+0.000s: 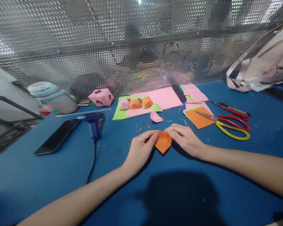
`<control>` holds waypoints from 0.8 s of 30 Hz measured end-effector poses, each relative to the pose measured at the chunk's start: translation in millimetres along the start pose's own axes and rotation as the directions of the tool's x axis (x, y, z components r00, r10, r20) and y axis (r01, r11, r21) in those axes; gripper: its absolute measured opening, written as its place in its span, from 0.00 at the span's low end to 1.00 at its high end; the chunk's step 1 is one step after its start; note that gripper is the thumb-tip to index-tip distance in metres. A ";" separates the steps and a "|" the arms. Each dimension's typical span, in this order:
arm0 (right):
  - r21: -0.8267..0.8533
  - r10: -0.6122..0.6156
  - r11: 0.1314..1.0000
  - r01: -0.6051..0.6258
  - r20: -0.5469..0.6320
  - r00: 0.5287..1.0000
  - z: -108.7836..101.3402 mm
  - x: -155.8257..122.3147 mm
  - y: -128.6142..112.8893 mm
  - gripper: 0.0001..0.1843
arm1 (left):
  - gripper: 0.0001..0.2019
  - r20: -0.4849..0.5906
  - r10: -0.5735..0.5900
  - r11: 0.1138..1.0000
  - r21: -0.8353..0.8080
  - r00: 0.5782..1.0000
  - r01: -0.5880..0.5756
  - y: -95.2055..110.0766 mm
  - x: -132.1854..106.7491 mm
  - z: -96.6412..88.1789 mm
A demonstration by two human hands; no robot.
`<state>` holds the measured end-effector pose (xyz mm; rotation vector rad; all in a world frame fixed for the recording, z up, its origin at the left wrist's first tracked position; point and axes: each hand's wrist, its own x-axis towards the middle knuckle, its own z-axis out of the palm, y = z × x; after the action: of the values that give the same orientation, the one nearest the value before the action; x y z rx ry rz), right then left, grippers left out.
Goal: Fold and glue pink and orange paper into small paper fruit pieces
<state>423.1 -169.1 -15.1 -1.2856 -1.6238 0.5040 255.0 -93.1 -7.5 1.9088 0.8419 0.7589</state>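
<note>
An orange piece of folded paper (163, 143) is held between my two hands, its point facing me. My left hand (142, 147) pinches the left corner between thumb and fingers. At the opposite corner, my right hand (185, 138) is closed on the paper with thumb and fingertips. Just beyond my hands lies a small pink folded paper piece (156, 117). Farther back, orange folded paper shapes (135, 104) sit among pink and green ones on flat pink sheets (166, 98). My fingers partly cover the paper's upper edge.
Scissors (223, 121) rest on orange paper squares (200, 121), with a utility knife (235, 111) behind. A glue gun (95, 125), a phone (58, 136), a pink paper ball (102, 97) and a tumbler (53, 97) are leftward. A perforated metal panel (96, 47) bounds the blue table (122, 201); a bag (266, 62) stands right.
</note>
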 end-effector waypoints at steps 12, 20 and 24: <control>-0.125 0.098 0.987 -0.101 -0.036 0.995 5.9 -0.3 6.3 0.10 | 0.10 0.018 -0.023 1.000 0.001 1.000 0.022 -4.8 2.4 0.5; -0.056 0.076 0.995 -0.077 -0.012 0.997 2.3 0.9 2.2 0.14 | 0.10 0.089 -0.036 0.996 -0.072 0.995 0.042 -4.1 1.1 2.1; -0.139 0.128 0.982 -0.124 0.014 0.992 3.2 1.6 1.8 0.14 | 0.10 0.030 -0.048 0.992 -0.112 0.998 0.051 -3.5 1.7 1.1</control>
<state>421.4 -166.3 -17.3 -1.4976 -1.6265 0.4920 255.9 -90.9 -10.8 1.7886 0.8095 0.7338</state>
